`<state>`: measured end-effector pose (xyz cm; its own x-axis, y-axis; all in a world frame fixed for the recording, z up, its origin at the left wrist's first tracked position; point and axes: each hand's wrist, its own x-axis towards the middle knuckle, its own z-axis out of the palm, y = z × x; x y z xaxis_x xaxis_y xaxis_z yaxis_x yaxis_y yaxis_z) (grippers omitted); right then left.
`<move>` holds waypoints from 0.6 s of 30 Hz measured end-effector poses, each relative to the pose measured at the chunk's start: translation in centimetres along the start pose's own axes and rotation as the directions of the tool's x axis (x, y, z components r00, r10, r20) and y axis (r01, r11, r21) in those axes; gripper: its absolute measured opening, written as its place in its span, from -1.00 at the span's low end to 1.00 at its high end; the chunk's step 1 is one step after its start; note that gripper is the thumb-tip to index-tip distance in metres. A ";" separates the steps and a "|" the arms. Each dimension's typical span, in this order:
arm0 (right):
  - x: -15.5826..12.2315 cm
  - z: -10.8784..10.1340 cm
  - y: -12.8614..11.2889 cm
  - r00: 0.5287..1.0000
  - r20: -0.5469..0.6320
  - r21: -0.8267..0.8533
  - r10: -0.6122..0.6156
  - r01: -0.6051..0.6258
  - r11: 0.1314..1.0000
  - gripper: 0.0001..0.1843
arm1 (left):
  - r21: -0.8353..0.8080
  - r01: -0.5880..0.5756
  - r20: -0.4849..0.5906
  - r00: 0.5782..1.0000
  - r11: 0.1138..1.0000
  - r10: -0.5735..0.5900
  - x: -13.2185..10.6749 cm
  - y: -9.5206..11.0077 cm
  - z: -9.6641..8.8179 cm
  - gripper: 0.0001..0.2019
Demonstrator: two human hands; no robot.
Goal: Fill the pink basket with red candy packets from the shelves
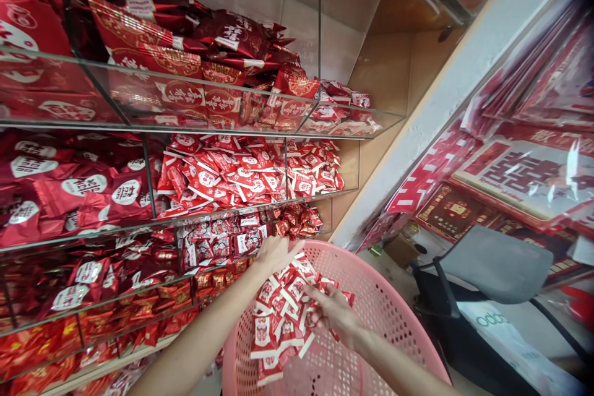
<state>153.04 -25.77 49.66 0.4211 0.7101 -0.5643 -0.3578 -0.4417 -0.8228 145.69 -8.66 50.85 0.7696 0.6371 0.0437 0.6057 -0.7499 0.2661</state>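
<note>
A pile of small red-and-white wrapped candy packets [281, 315] lies in a pink perforated plastic basket [390, 297]. My right hand [336, 312] reaches into the basket from the right, thumb over the packets and fingers curled around some at the pile's edge. At the upper left of the pile, near the basket's far rim, is my left hand [277, 252]. Its back faces me and a digit points right; the other fingers are mostly hidden, so its grip cannot be made out.
Glass-fronted shelves [223, 130] on the left hold red packets [227, 173] in divided compartments. A white post [417, 117] slants along their right end. To the right are a grey-backed chair [501, 263], a white bag [505, 340] and red printed goods [529, 167] in clear plastic.
</note>
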 end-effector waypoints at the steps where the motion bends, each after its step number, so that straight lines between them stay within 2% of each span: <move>1: -0.1 -0.2 0.0 1.000 0.011 0.021 0.010 -0.010 1.000 -0.53 | 0.000 -0.001 0.001 1.000 1.000 0.001 0.0 0.0 0.0 -0.18; 7: -0.6 -0.9 -0.1 0.993 0.099 0.205 0.062 -0.081 0.975 -0.59 | -0.008 0.001 0.011 1.000 1.000 -0.001 0.0 -0.1 -0.1 -0.21; 11: -0.8 -0.9 -0.5 0.982 0.174 0.246 0.067 -0.110 0.963 -0.65 | -0.011 -0.005 0.007 1.000 1.000 0.005 0.0 0.1 -0.2 -0.21; 13: -0.6 -0.7 -0.4 0.989 0.125 0.187 0.083 -0.106 0.977 -0.59 | -0.012 -0.006 0.004 1.000 1.000 0.006 0.0 0.1 -0.3 -0.20; 18: 0.1 0.1 0.2 0.992 -0.110 -0.060 0.056 -0.063 0.996 -0.40 | -0.020 -0.005 0.007 1.000 1.000 0.005 -0.1 0.2 -0.5 -0.19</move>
<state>152.95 -25.73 49.41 0.4897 0.6195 -0.6135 -0.3329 -0.5175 -0.7883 145.66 -8.77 51.35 0.7737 0.6324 0.0386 0.5980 -0.7490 0.2853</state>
